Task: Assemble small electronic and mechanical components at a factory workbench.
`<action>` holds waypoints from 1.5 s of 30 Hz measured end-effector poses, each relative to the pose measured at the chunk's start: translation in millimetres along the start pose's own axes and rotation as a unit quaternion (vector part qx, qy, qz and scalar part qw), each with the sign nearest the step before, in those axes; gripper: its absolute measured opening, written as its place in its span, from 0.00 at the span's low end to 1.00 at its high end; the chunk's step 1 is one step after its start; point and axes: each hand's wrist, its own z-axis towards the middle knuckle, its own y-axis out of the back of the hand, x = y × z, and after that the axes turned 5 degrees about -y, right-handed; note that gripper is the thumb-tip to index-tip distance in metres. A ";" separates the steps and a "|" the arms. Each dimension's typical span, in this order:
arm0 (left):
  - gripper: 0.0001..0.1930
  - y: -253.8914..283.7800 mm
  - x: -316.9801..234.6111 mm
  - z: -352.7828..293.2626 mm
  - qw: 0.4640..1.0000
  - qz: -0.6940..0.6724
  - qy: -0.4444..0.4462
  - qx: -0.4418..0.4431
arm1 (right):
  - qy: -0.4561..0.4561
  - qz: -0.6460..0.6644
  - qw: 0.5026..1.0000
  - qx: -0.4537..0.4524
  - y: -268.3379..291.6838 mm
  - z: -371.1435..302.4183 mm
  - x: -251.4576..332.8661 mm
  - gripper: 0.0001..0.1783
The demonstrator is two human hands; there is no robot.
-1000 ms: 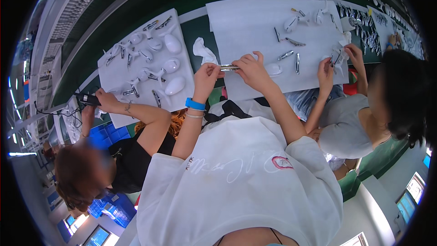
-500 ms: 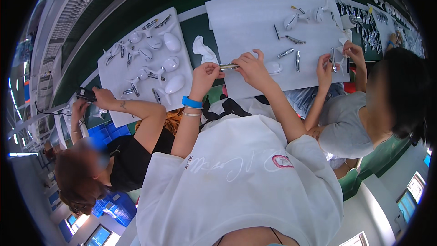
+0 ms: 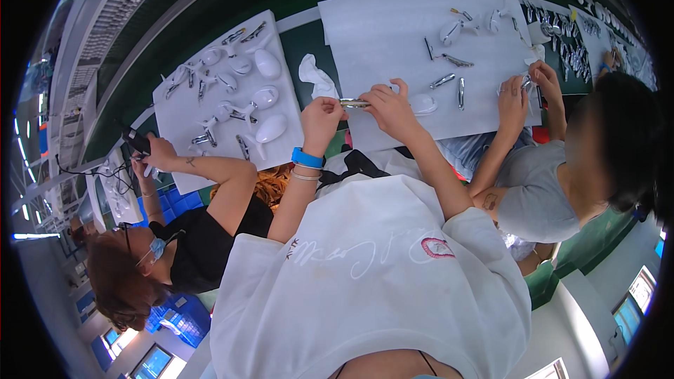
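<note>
Between my two hands is a short, shiny metal piece (image 3: pixel 354 103), held level above the near edge of the white work sheet (image 3: pixel 379 35). My left hand (image 3: pixel 324 123) pinches its left end. The fingers of my right hand (image 3: pixel 388 108) close round its right end, with one finger raised. What kind of part it is does not show, since the fingers cover both ends. Just right of my right hand lies a white oval piece (image 3: pixel 423 104). Two slim chrome pieces, one slanted (image 3: pixel 442 81) and one upright (image 3: pixel 460 93), rest farther right.
A crumpled white cloth (image 3: pixel 316 77) lies beyond my left hand. On the left, a white board (image 3: pixel 277 109) carries several white oval heads and chrome parts. A co-worker at left holds a black tool (image 3: pixel 137 142); another at right handles a small shiny part (image 3: pixel 526 82).
My left hand has shifted slightly right and turned a little; both hands keep hold of the metal piece. The right co-worker's hands have come closer together, and the left co-worker's black tool is tilted more.
</note>
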 end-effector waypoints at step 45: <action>0.10 24.0 1.3 3.2 0.964 -0.228 0.072 0.119 | -0.015 0.061 0.997 0.036 1.4 3.8 -13.2 0.12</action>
